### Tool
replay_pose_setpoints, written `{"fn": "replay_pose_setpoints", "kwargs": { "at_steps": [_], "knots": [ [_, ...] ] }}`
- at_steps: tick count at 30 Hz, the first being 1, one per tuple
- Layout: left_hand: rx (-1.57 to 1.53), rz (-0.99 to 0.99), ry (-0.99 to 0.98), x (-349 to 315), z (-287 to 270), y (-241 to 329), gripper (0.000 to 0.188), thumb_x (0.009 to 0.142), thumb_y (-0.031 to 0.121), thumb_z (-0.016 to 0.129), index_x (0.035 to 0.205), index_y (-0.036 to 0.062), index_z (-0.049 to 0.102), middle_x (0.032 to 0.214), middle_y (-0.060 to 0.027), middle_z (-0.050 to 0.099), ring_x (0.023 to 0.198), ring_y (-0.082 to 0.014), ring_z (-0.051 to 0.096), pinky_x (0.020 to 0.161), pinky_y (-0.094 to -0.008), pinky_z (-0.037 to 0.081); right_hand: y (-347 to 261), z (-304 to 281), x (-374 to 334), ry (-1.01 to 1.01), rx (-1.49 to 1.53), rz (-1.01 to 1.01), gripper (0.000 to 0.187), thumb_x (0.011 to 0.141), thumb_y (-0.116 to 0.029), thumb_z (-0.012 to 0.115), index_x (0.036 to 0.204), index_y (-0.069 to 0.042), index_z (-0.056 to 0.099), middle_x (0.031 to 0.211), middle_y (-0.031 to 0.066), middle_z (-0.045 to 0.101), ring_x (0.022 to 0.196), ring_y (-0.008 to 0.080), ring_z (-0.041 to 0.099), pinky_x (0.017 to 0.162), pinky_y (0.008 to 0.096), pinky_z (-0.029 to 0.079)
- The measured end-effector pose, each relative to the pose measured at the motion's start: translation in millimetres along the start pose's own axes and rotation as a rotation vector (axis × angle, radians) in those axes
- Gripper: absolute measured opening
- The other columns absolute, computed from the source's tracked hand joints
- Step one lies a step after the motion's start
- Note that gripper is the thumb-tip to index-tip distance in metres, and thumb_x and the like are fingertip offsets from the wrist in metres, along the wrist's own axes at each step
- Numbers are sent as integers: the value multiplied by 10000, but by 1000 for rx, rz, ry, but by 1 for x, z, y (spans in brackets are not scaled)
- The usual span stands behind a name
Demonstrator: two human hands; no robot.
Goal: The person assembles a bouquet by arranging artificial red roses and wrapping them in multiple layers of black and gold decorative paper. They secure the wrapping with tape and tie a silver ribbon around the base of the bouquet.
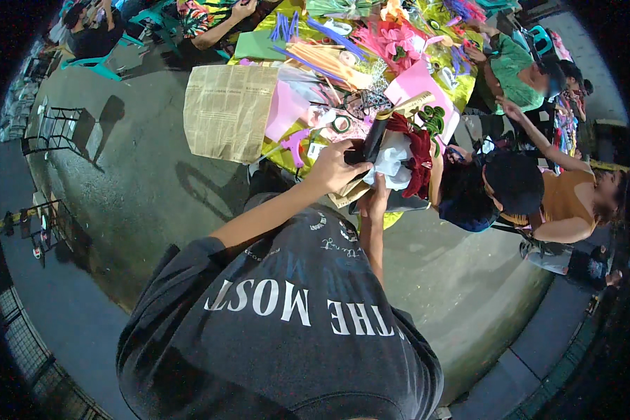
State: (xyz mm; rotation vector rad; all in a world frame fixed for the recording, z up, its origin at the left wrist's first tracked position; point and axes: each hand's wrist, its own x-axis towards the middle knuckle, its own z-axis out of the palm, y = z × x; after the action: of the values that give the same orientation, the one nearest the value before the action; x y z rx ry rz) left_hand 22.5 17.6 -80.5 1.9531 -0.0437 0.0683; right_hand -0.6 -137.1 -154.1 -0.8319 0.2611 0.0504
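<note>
At the near edge of the table I hold a bouquet with dark red flowers [420, 155], crumpled white tissue [393, 162] and green curled stems [432, 120]. My left hand [339, 169] closes on a black wrapping sheet [376, 136] with a gold edge, standing against the bouquet's left side. My right hand [375, 199] grips the bouquet low down, by the white tissue; some of its fingers are hidden. Brown newsprint-patterned paper [350, 193] shows under the flowers.
A large newsprint-patterned sheet [224, 105] overhangs the table's left edge. Pipe cleaners [322, 59], pink paper [418, 85], a tape roll [341, 124] and a purple glue gun [296, 145] crowd the yellow-covered table. A person in a black cap [514, 182] sits close on my right.
</note>
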Motion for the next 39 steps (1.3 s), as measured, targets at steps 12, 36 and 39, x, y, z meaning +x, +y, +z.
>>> {"fn": "replay_pose_setpoints", "kwargs": {
  "at_steps": [12,36,39],
  "knots": [
    [-252,-139,-220,14,-12,16,453,731,319,834,986,-15,666,853,-126,708,765,-206,674,704,-344,518,4,-33,1,-26,48,160,480,964,-302,549,1357,-49,440,1254,106,580,1149,269,573,1005,442,449],
    [38,116,42,1,-13,58,589,768,278,796,1166,9,455,1059,-195,541,947,-413,586,782,-446,494,-26,-14,0,-103,83,108,705,813,-404,663,1380,-39,457,1346,144,549,1231,327,541,1080,487,416],
    [46,138,33,10,-19,70,485,800,300,761,1119,20,526,1058,-173,576,955,-384,597,785,-443,498,-36,19,6,-68,142,58,750,801,-389,678,1414,-39,422,1382,140,523,1261,325,519,1104,482,393]
  ]
}}
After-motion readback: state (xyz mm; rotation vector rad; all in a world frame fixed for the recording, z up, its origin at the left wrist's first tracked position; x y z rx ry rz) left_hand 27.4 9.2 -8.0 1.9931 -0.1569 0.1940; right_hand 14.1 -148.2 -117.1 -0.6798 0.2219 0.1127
